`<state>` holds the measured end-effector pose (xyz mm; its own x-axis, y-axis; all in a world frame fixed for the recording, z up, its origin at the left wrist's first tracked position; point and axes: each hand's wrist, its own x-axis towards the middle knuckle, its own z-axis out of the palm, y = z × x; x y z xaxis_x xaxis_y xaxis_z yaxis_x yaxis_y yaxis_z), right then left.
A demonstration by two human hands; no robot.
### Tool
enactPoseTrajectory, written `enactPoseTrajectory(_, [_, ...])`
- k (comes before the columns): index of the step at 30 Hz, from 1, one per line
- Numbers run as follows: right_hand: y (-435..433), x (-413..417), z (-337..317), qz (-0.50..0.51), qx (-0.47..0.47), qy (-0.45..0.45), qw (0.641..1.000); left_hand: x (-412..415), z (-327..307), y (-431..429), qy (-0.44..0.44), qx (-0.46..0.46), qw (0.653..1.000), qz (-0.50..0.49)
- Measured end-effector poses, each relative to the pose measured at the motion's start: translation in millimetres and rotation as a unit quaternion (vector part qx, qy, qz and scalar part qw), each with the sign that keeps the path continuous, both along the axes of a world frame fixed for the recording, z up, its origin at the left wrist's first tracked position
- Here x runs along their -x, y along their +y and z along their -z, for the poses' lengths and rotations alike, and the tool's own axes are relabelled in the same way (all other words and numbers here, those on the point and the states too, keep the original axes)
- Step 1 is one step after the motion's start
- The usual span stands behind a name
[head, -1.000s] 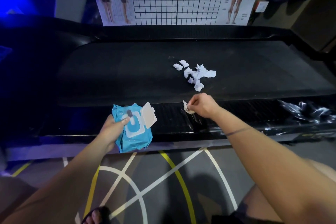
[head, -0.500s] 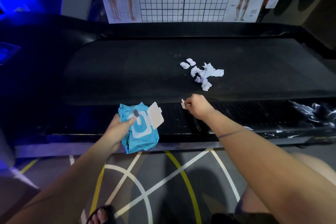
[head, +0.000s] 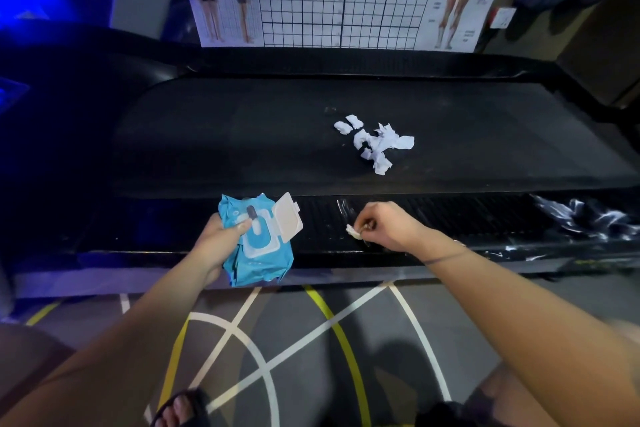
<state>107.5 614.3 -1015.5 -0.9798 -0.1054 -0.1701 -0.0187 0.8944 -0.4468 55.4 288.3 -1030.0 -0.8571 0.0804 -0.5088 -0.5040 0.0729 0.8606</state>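
Blue plastic wipe packet [head: 263, 262] gripped in my left hand [head: 216, 244]; right hand [head: 384, 227], three o'clock, pinched a white wipe [head: 352, 230]; black rail [head: 467, 218] seemed half-wiped.

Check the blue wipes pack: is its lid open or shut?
Open. The white lid is swung clear of the wipes pack that the left hand grips.

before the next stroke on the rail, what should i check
1. Wipe piece pinched in the right grip: ok.
2. Wipe piece flat against the ribbed rail: cannot tell, the hand partly hides it.
3. Blue wipe pack held in the left grip: ok.
4. Pack lid closed: not ok, it stands open.
5. Belt free of litter: not ok, white scraps lie on it beyond the right grip.
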Motion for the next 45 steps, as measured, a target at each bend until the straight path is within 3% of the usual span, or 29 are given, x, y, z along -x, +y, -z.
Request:
enactPoseTrajectory(8, [11.3,-17.4,-18.9,-0.018,0.002,-0.069,0.997,1.2,4.4,-0.3,0.008,0.004,1.0,0.002])
enactPoseTrajectory(14, [25.1,12.0,-17.9,0.156,0.076,0.028,0.984,1.0,6.9,-2.1,0.003,0.006,1.0,0.006])
enactPoseTrajectory(22, [-23.3,57.4,2.4,0.153,0.11,0.083,0.979,1.3,11.2,-2.2,0.012,0.005,1.0,-0.001])
enactPoseTrajectory(27, [-33.2,74.1,13.8,0.189,0.141,0.042,0.971,1.8,14.1,-5.8,0.011,-0.008,1.0,0.009])
enactPoseTrajectory(30, [-33.4,78.8,22.9,0.191,0.108,0.003,0.976,4.9,15.5,-7.5,0.006,-0.009,1.0,0.016])
enactPoseTrajectory(36, [-25.2,80.0,26.5,0.119,-0.021,0.011,0.993,8.6,16.1,-8.8,-0.003,-0.015,1.0,0.024])
enactPoseTrajectory(45, [-11.3,64.6,17.1,0.002,-0.041,0.028,0.999,7.3,12.3,-6.0,-0.008,-0.01,1.0,0.016])
